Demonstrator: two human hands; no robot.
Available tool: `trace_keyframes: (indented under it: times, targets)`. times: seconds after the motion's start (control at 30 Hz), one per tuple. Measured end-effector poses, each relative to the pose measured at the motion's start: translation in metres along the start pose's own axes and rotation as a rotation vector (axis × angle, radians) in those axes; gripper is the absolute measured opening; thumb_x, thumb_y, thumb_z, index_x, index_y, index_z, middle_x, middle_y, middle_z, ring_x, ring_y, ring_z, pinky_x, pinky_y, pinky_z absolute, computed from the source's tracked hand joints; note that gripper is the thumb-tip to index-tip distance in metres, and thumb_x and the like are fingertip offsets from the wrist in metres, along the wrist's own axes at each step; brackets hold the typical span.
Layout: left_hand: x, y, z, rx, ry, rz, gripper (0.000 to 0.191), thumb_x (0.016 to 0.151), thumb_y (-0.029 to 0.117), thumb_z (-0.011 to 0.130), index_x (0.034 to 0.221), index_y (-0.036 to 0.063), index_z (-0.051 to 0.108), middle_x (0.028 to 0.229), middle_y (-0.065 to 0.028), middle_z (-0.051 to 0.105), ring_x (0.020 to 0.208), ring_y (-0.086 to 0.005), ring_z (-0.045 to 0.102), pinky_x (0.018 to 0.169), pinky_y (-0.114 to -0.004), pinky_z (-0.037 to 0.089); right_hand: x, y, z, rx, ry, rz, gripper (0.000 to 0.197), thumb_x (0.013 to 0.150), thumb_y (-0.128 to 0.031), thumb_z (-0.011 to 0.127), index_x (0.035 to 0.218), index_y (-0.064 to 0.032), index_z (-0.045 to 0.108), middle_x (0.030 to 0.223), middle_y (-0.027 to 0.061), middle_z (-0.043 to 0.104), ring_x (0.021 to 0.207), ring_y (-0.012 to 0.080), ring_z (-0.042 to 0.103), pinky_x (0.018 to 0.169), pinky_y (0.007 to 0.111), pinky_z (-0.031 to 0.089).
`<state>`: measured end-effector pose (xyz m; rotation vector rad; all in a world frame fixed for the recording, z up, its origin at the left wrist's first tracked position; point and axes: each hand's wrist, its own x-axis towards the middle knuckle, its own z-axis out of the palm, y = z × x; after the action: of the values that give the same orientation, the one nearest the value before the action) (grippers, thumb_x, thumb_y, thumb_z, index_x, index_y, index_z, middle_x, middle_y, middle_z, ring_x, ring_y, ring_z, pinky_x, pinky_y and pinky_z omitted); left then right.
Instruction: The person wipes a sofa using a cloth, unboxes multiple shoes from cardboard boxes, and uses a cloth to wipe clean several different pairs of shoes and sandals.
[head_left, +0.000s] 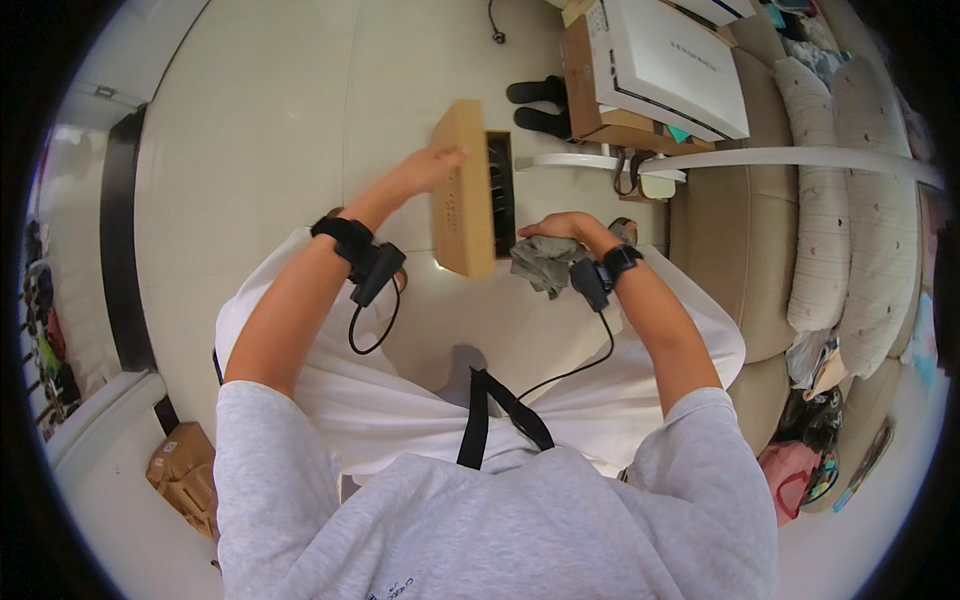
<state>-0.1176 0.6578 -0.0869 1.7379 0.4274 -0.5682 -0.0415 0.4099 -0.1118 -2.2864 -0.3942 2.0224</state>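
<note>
A cardboard lid or panel (466, 202) stands tilted in front of me, with my left hand (439, 165) gripping its upper left part. Just to its right, partly covered by it, a narrow box with a dark inside (501, 187) rests on the floor; its contents are too hidden to name. My right hand (562, 225) holds a crumpled grey cloth (547, 262) close to the right side of the box. Both wrists wear black straps with small cabled devices.
A large white carton (667, 67) lies on a brown cardboard box (585, 82) at the upper right, beside black slippers (536, 105). A curved white bar (795, 156) crosses before the beige sofa (709, 225). A brown package (184, 476) lies lower left.
</note>
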Motion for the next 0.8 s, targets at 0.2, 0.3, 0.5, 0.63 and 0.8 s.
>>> trace_keyframes:
  times: [0.2,0.3,0.5,0.63,0.8]
  targets:
    - [0.026,-0.025,0.099,0.699,-0.145,0.287,0.056,0.079,0.043,0.043,0.125,0.0103,0.039,0.133,-0.0172,0.028,0.122,-0.0329,0.026,0.098,-0.043,0.025,-0.060,0.064,-0.022,0.124,0.117,0.139,0.054,0.077,-0.050,0.050,0.101,-0.0015,0.059,0.102,0.0120,0.058,0.088,0.0223,0.054,0.078,0.031,0.042]
    - [0.025,-0.050,0.123,0.870,-0.184,0.313,0.056,0.078,0.038,0.044,0.127,0.0143,0.036,0.138,-0.0146,0.017,0.125,-0.0358,0.017,0.097,-0.048,0.024,-0.081,0.078,-0.030,0.211,0.264,-0.019,0.055,0.078,-0.048,0.050,0.101,0.0008,0.058,0.101,0.0126,0.058,0.088,0.0218,0.054,0.079,0.030,0.041]
    - [0.027,-0.067,0.148,1.045,0.003,0.301,0.044,0.078,0.033,0.047,0.118,0.0124,0.047,0.134,-0.0145,0.028,0.123,-0.0317,0.026,0.093,-0.046,0.031,-0.121,0.064,-0.065,0.872,0.584,-0.450,0.060,0.080,-0.053,0.045,0.114,-0.0035,0.049,0.116,0.0105,0.048,0.105,0.0174,0.046,0.087,0.029,0.038]
    - [0.059,-0.038,0.119,0.707,-0.134,0.024,0.035,0.079,0.028,0.044,0.105,0.0068,0.055,0.116,-0.0178,0.048,0.107,-0.0316,0.045,0.086,-0.042,0.038,-0.109,0.063,-0.132,1.450,0.356,-0.865,0.055,0.081,-0.051,0.047,0.113,-0.0057,0.050,0.109,0.0091,0.054,0.098,0.0210,0.052,0.084,0.034,0.041]
    - [0.056,-0.050,0.095,0.504,0.191,0.029,0.031,0.079,0.021,0.040,0.097,-0.0002,0.055,0.093,-0.0211,0.057,0.087,-0.0367,0.054,0.076,-0.041,0.042,-0.103,0.052,-0.172,1.553,0.240,-0.792,0.050,0.080,-0.047,0.050,0.110,-0.0064,0.052,0.106,0.0087,0.056,0.095,0.0218,0.054,0.083,0.036,0.043]
